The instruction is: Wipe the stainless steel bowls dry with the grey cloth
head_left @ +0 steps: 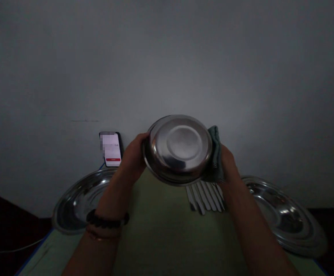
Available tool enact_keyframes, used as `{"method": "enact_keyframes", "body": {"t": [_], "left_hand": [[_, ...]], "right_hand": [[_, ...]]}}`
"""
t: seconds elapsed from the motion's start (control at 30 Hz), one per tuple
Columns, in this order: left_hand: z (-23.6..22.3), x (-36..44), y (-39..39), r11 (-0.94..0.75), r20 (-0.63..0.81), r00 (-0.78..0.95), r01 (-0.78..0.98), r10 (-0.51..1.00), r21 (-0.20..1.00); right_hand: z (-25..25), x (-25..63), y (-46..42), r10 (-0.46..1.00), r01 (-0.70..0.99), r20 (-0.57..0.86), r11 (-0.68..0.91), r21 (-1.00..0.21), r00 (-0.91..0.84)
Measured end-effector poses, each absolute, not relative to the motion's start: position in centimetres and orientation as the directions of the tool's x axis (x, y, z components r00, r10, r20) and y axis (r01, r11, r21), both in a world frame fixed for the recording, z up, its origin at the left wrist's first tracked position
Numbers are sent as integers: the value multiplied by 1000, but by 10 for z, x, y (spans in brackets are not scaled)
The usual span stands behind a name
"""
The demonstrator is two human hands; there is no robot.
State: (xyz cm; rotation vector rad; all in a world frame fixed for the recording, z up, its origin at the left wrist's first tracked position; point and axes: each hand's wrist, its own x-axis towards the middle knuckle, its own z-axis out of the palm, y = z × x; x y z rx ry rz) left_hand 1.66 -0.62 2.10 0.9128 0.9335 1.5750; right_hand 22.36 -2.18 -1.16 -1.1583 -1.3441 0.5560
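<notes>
So I've got a shiny round stainless steel bowl (181, 147) up in front of me, above the table, tilted so its underside faces me, which means I can't see the inside of it at all. My left hand (135, 157) is gripping the rim on the left side, though most of the fingers are lost behind the metal. My right hand (227, 163) is on the other side, pressing a folded dark green cloth (216, 153) against the edge; the cloth covers that bit of rim and those fingers are hard to make out too. Under it, on the pale green tabletop (167, 237), there's a row of flat silver metal utensils (205, 197) lying side by side. The bowl and cloth hide their upper ends, so I can't tell what kind they are. A wide silver metal basin (69, 207) sits on the left, partly covered by my forearm, and another wide shiny metal basin (293, 226) is on the right, its near side tucked behind my other arm. The black phone with a lit screen (111, 149) is by the grey wall (167, 57), part of its display blurred into blocks. Black beaded bracelet (106, 220) on my left wrist, and both forearms run off the bottom edge.
</notes>
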Motion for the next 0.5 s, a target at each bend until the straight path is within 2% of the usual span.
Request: {"method": "enact_keyframes", "body": {"t": [0.13,0.2,0.27,0.37,0.5], "left_hand": [[26,6,-12,-62,69,27,-224,997,973],[25,6,-12,-54,61,27,-200,998,978],[24,7,-12,-78,78,-8,-210,997,975],[23,10,-11,-118,89,-105,-320,991,940],[17,22,-7,-201,41,-298,-531,954,823]], "right_hand": [[-1,225,-29,915,236,391,359,-903,102],[0,219,-31,927,199,366,344,-918,84],[-1,215,-30,927,163,343,318,-934,154],[-8,207,-27,904,69,300,294,-953,303],[-22,186,-22,884,-67,270,318,-946,382]]}}
